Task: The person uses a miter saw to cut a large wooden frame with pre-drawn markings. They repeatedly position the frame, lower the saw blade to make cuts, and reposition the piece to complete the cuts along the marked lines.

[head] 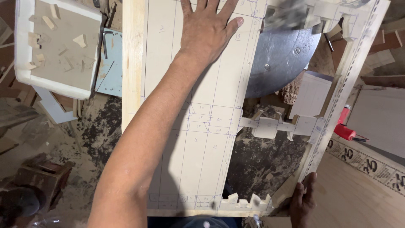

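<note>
Panel — a pale board ruled with pencil lines and small boxes — lies flat in the middle of the view, running away from the person over a dusty, chip-strewn floor. Its right side is cut away, leaving a narrow edge strip and a notched crosspiece joining that strip to the main part. The left hand lies flat on the far part of the panel, fingers spread wide, palm down, gripping nothing. The right hand is at the near right corner, fingers curled around the end of the edge strip; only part of it shows. Just right of the left hand a round saw blade stands through the cut-away gap, its upper part blurred. A wooden rail runs along the panel's left edge. Farther left sits a white tray holding wood offcuts. A red tool lies beyond the strip on the right.
</note>
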